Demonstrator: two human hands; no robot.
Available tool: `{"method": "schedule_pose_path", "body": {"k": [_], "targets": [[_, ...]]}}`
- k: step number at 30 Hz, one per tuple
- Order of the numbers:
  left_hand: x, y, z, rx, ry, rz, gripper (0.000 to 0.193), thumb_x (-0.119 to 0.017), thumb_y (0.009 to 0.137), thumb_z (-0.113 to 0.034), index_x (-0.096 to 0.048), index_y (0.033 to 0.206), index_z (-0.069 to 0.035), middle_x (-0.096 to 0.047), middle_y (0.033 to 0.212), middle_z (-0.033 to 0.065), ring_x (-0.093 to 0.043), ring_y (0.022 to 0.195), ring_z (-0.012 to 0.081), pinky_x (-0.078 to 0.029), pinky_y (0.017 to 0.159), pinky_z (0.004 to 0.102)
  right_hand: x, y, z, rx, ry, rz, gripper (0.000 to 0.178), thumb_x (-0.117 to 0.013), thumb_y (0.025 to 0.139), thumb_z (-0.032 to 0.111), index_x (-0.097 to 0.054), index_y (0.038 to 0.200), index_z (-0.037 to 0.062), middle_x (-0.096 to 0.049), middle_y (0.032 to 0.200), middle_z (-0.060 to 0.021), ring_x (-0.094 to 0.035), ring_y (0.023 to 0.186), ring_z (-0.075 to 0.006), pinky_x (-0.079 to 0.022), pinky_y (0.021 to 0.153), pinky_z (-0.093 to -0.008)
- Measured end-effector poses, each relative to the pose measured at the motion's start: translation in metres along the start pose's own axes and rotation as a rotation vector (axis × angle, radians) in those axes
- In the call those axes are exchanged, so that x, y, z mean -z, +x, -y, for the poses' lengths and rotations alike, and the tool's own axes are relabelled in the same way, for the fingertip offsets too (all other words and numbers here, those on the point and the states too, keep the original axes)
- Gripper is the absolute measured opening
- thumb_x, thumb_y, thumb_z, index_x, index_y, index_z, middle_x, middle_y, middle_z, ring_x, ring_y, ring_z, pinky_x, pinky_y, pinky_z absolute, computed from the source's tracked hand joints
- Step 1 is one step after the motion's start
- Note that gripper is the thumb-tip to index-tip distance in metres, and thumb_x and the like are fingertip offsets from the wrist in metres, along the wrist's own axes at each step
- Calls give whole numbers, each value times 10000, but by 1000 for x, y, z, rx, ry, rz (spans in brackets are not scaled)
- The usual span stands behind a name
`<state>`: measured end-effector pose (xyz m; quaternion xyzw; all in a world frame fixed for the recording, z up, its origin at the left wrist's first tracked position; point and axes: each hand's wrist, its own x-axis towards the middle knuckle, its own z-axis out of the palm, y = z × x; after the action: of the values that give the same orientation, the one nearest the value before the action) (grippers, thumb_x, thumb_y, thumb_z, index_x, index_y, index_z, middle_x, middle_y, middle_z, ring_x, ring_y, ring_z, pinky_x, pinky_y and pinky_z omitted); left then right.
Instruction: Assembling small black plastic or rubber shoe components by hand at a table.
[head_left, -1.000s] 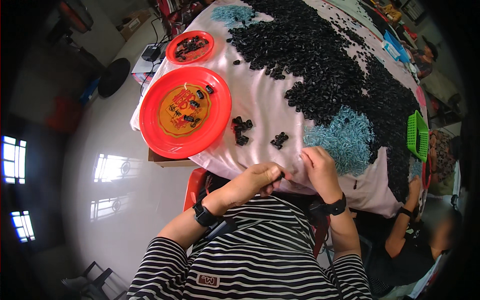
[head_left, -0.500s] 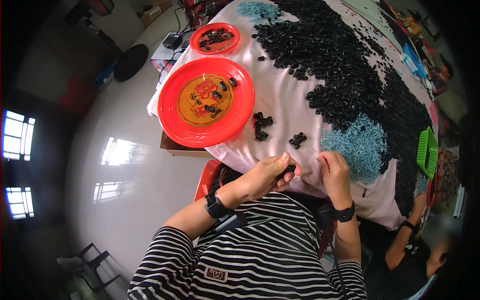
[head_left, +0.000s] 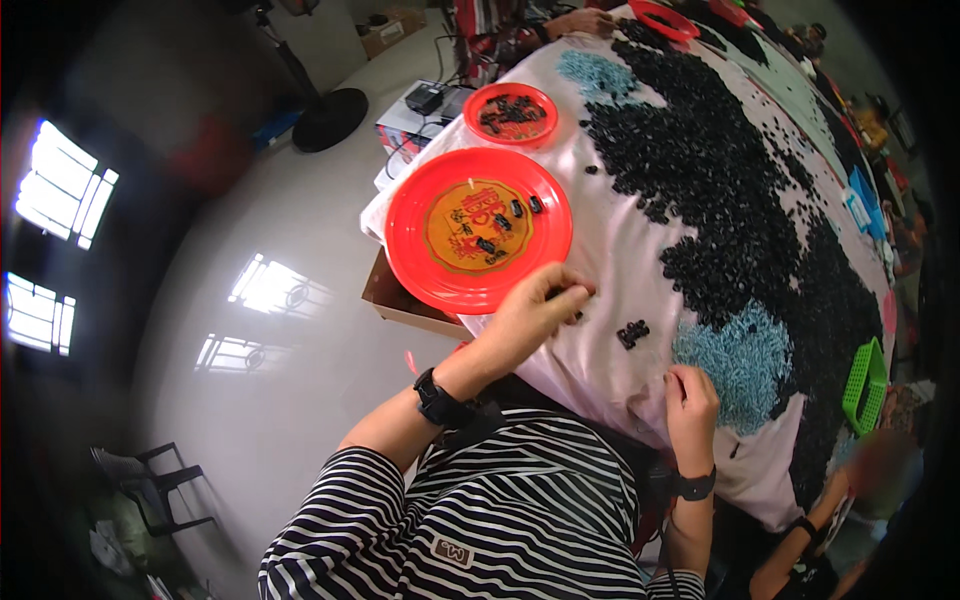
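Note:
My left hand is over the pale cloth, just off the lower right rim of the large red plate. Its fingers are curled together, and what they hold, if anything, is hidden. A bit of black shows just under the fingertips. On the plate's yellow middle lie several small black plastic pieces. My right hand is pinched at the left edge of a heap of small light-blue pieces; whatever is between the fingertips is too small to name. Between my hands sits a little cluster of black pieces.
A wide spread of black pieces covers much of the cloth-covered table. Beyond the large plate stands a smaller red plate with black pieces. A green basket is at the right. A co-worker's arm reaches in at the lower right.
My left hand has moved away from my right, toward the large plate, where a black cluster lay. The black piece seen in it before is now hidden. The whole view has shifted.

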<state>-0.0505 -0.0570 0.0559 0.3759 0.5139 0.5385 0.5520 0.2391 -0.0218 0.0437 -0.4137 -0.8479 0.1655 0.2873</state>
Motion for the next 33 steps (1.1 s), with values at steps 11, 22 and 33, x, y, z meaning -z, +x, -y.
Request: {"method": "schedule_pose_path", "body": {"k": [11,22,33], "targets": [[17,19,10,-621,1096,-521,453,-711,819,-123,-609,1257,-70,-572,1225,216,-513,1150,417,-439,1002,482,-3,-2,0,-31,-13,5,81,-651,876,-12,-629,954,-14,-641,874,-177,-619,790,-366,-491,706,-427],[-24,11,53,-530,1366,-118,177,-656,741,-53,-617,913,-38,-559,950,120,-558,915,305,-535,750,371,1,-1,3,-24,5,11,82,-646,882,-14,-628,962,-16,-638,874,-177,-617,790,-363,-494,712,-421],[-25,12,53,-676,1301,-186,171,-673,819,-128,-616,963,-55,-554,938,103,-567,883,291,-524,719,384,0,-4,3,-22,20,-24,104,-656,887,-4,-636,988,-8,-640,876,-165,-621,795,-353,-496,714,-414]]}}
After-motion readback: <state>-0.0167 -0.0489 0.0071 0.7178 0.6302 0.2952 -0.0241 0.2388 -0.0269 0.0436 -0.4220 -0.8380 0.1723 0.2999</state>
